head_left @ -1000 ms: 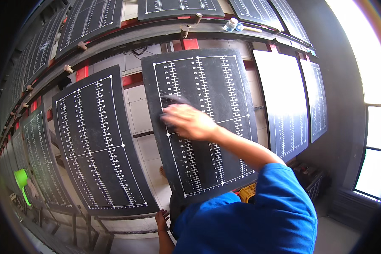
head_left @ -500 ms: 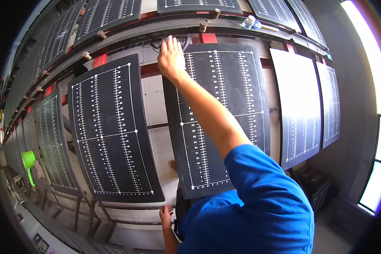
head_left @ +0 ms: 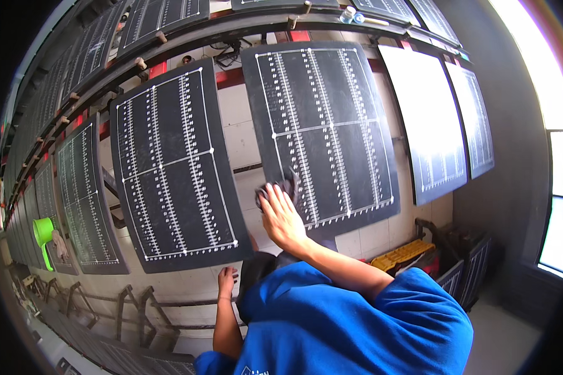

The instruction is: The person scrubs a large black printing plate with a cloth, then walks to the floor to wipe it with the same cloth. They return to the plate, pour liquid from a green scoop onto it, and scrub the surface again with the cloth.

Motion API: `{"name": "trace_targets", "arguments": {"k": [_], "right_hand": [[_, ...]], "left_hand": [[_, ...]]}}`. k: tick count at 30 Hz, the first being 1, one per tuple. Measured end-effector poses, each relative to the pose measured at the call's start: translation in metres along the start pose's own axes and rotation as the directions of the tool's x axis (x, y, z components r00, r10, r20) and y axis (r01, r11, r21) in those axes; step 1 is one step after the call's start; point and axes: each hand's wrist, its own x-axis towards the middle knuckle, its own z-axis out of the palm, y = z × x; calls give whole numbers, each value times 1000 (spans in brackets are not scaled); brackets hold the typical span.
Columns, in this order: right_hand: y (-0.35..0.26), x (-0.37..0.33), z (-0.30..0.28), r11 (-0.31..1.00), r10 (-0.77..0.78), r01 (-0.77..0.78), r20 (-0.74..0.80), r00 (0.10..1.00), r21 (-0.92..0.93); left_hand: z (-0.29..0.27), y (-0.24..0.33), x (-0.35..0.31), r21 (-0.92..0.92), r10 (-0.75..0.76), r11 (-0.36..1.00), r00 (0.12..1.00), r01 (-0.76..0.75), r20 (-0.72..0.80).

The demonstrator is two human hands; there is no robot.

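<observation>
My right hand [head_left: 284,220] lies over a dark cloth [head_left: 288,185], fingers together, pressing it on the lower left part of a black board [head_left: 350,150]. White lines, dots and ruler-like scales run along the board. My left hand [head_left: 227,281] hangs low near the bottom corner of the neighbouring black board [head_left: 175,144], with nothing seen in it and its fingers loosely bent. That neighbour bears the same white markings.
Similar boards stand in rows on a dark metal rack [head_left: 231,31] with red supports. A board at right [head_left: 425,119] glares with light. Small bottles [head_left: 348,15] rest on the rack rail. A green dipper [head_left: 43,231] hangs at left; a yellow crate [head_left: 401,256] sits at right.
My right hand has come from the board's far left corner down to its near left part, and the dark cloth now shows under it. My left hand stays low; the view has shifted.
</observation>
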Motion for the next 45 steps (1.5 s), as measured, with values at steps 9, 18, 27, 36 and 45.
{"name": "trace_targets", "arguments": {"k": [9,18,27,36,45], "right_hand": [[166,-131,-32,841,295,-447,-434,851,-305],[-42,-79,78,867,314,-438,-420,851,-239],[149,-158,-27,494,539,-670,-410,736,-553],[14,-111,23,824,394,-532,-479,785,-194],[57,42,22,735,276,-506,-482,832,-452]], "left_hand": [[-124,5,35,130,-6,992,998,-3,69],[-188,-40,67,222,68,971,992,-90,105],[-174,14,82,194,291,926,939,-325,185],[-203,-19,99,393,208,870,945,-297,252],[-166,16,65,242,138,953,972,-183,191]]}}
